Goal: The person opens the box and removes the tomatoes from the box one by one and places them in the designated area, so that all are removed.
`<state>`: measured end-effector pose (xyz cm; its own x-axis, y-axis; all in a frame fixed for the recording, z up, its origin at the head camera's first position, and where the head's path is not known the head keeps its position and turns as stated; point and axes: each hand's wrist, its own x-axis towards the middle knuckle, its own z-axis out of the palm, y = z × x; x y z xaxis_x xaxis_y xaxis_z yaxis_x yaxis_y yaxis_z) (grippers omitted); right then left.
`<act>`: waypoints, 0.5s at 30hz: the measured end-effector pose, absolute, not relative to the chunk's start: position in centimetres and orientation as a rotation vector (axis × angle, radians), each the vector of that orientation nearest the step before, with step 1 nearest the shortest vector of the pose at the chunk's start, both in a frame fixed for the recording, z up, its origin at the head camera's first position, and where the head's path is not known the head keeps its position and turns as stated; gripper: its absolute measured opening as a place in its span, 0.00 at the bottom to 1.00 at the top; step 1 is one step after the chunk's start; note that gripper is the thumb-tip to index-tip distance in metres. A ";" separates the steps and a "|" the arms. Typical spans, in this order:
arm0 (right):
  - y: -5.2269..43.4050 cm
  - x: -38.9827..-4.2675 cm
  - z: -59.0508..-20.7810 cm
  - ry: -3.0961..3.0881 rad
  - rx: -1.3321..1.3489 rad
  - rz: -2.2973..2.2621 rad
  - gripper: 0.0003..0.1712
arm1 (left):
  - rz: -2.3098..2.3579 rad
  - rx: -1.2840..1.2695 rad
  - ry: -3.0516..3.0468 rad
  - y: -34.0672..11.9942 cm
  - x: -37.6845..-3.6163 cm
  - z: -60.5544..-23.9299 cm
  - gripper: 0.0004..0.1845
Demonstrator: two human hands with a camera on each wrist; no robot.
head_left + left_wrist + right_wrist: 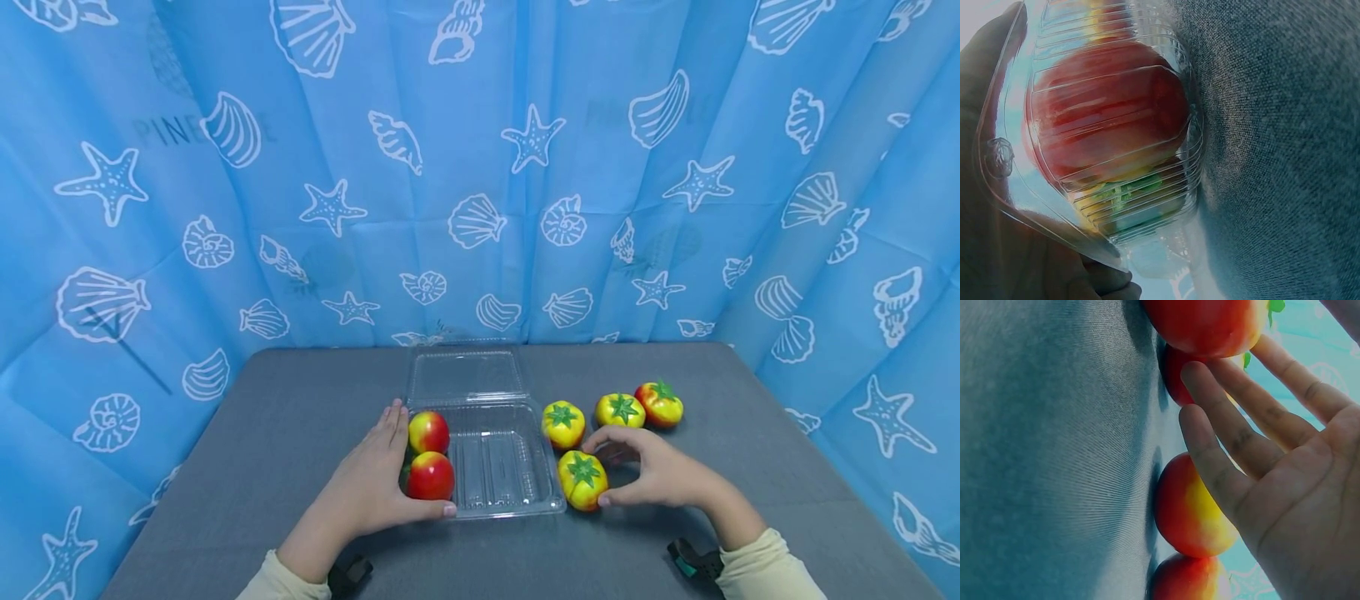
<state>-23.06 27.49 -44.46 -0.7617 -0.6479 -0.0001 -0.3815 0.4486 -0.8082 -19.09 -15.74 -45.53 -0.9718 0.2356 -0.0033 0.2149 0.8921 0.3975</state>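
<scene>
A clear plastic clamshell box [506, 475] lies with its lid [467, 375] folded back. Inside, along its left side, sit two red-and-yellow tomato-like fruits, one at the back [429, 432] and one in front [431, 477]. My left hand [375, 482] rests against the box's left side, fingers straight, thumb along the front edge. Just right of the box, my right hand [652, 468] reaches round a yellow tomato-like fruit [582, 481] with a green star-shaped top. In the right wrist view its fingers [1229, 434] are extended beside that fruit [1204, 322]; firm contact cannot be made out.
Behind the right hand's fruit stands another yellow one [563, 425], near the box's right wall. Farther right, two more, one yellow [620, 411] and one redder [660, 406], sit side by side. A blue shell-patterned curtain [480, 167] hangs behind the grey table [315, 400].
</scene>
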 end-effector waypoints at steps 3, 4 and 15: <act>27.5 -22.9 -44.4 2.420 -0.883 -1.211 0.27 | 0.628 0.365 3.009 -15.8 -19.1 -45.6 0.77; 27.4 -22.9 -44.3 2.432 -0.885 -1.204 0.27 | 0.629 0.366 3.009 -15.8 -19.0 -45.7 0.77; 26.0 -22.2 -43.1 2.681 -0.931 -1.209 0.22 | 0.605 0.366 3.020 -15.9 -18.9 -45.4 0.78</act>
<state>-22.18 25.96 -43.06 -0.8162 -0.5467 0.1868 -0.5019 0.5110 -0.6978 -18.93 -15.90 -45.35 -0.9713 0.2378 0.0070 0.2222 0.8960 0.3845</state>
